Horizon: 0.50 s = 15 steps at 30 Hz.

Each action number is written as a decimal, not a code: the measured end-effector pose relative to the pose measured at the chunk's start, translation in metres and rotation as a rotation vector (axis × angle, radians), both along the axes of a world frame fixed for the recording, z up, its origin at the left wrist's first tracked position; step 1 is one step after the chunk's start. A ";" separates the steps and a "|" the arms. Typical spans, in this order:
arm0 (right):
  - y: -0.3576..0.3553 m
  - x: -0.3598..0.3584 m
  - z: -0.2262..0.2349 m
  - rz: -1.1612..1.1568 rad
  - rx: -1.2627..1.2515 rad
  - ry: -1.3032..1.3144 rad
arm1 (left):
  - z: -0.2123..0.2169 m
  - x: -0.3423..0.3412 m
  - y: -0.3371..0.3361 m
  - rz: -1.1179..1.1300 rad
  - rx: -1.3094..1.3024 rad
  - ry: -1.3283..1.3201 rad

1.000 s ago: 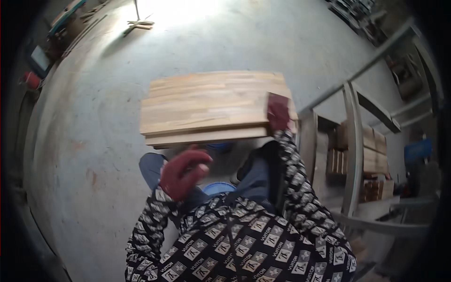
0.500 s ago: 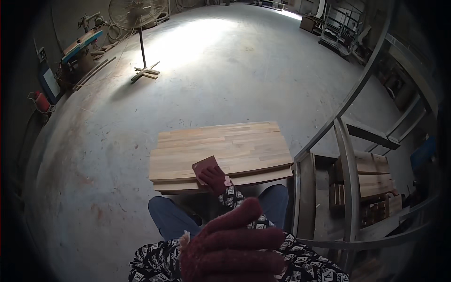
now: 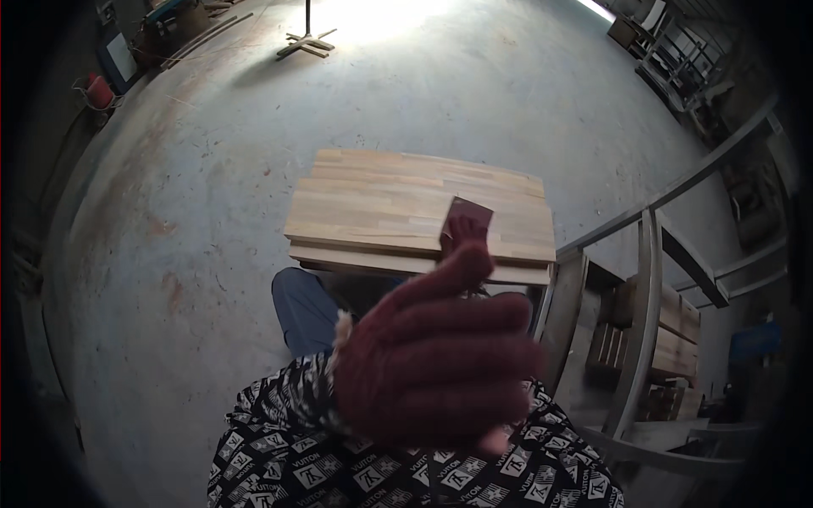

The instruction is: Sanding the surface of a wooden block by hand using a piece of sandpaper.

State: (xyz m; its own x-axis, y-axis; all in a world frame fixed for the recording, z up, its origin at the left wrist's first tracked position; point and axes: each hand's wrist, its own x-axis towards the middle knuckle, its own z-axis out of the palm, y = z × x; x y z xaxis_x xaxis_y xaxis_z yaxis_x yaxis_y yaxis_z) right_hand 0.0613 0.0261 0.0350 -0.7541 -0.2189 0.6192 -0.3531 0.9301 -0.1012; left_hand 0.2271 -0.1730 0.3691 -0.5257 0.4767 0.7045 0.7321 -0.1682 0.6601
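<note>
In the foreground, raised close to the head camera, is my left hand (image 3: 432, 364) in a dark red knitted glove. Its fingers stretch to the right, thumb uppermost, and nothing is in it. Beyond it, my right hand (image 3: 468, 229), in the same kind of glove, presses a reddish-brown sheet of sandpaper (image 3: 475, 207) against the wooden board (image 3: 373, 199). My left hand hides most of the right hand and its wrist. The board is pale, made of joined strips, and lies on top of another board (image 3: 356, 257) whose front edge shows.
A metal frame (image 3: 648, 288) stands close on the right, with wooden pieces (image 3: 677, 326) inside it. Far left are a fan stand's wooden foot (image 3: 306, 44) and a red container (image 3: 99, 91). My left knee (image 3: 303, 306) is just below the boards.
My right hand has slid the sandpaper rightward across the board. My left hand has risen in the picture and now covers much of the right arm. The view has tilted down.
</note>
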 end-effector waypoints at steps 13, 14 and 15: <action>-0.029 0.009 0.050 0.691 -0.742 -0.737 | -0.253 -0.144 0.000 0.484 -0.820 -0.051; -0.019 0.005 0.051 0.714 -0.699 -0.852 | -0.255 -0.147 0.000 0.457 -0.871 -0.105; -0.009 -0.004 0.048 0.699 -0.617 -0.989 | -0.261 -0.150 -0.003 0.443 -0.884 -0.088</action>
State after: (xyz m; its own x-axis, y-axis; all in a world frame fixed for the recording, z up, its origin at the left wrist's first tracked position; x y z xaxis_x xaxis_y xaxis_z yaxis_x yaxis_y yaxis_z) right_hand 0.0576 0.0176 0.0835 -0.7829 -0.6217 0.0243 -0.2663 0.2995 -0.9162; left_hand 0.0768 -0.1758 0.1078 -0.8168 0.5597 0.1398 0.5520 0.6879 0.4713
